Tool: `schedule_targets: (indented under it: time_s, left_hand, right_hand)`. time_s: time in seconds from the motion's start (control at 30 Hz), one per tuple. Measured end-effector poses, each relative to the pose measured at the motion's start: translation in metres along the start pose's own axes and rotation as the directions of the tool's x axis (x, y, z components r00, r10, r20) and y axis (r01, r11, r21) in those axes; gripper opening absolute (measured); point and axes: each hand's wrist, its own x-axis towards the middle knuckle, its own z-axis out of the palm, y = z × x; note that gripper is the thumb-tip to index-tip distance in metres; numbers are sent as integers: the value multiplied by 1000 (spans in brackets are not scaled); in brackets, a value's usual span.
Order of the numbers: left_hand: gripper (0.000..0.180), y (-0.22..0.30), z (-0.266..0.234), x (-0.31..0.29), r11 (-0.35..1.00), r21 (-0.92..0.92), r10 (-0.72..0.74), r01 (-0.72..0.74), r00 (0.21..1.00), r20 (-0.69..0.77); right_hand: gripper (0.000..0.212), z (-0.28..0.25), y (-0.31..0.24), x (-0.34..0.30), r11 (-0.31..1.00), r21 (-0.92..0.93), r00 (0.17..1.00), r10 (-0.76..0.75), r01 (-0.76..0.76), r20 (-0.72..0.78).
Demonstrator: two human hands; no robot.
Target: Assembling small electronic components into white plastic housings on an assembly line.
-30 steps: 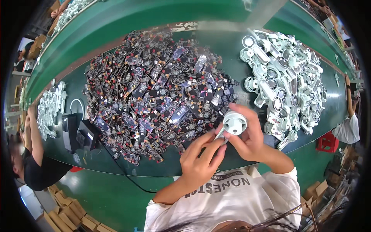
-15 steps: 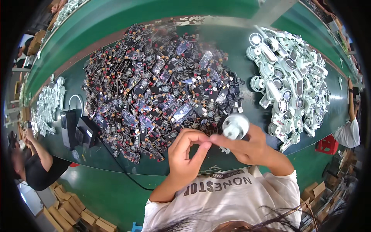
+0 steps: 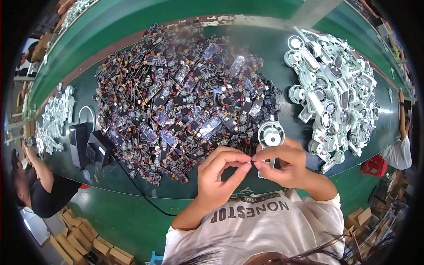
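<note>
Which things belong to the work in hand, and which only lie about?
Likely work: white part in right hand; tiny pale piece at left hand; perhaps circuit-board pile, white-part pile.

Likely lying about: black cable, cardboard boxes, red plastic object.

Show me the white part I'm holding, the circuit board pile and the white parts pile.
White part (image 3: 272, 138): head view, hub of its round head.
Circuit board pile (image 3: 183, 104): head view, middle of its surface.
White parts pile (image 3: 332, 99): head view, middle of its surface.

We had a bare strip of desk between the circuit-board heap and the white-part pile, the fan at our right hand crowding its near end; leftward, two black boxes blocked us.
</note>
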Motion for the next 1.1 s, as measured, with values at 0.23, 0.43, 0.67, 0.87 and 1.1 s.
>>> schedule_targets:
  time_s: [0.23,0.43,0.67,0.87,1.1]
  left_hand:
    - [10,-1,-13,-1,995,-88,-35,47,990,135]
    - [14,-1,-2,-10,997,21,-79,80,996,-46]
    - [15,4,-11,-13,652,717,226,-247,966,128]
    - [33,-4,17,1,357,901,240,-248,956,169]
    - [20,2,8,6,425,881,156,-205,976,152]
  right_hand:
    - [12,-2,1,0,994,68,992,77,-84,99]
    - [11,-3,2,1,988,116,989,91,-104,116]
    - [10,-6,6,1,871,474,925,279,-131,-257]
    - [6,-2,6,-4,940,336,932,171,-58,-318]
    - [13,-3,8,-4,998,68,969,35,-19,-244]
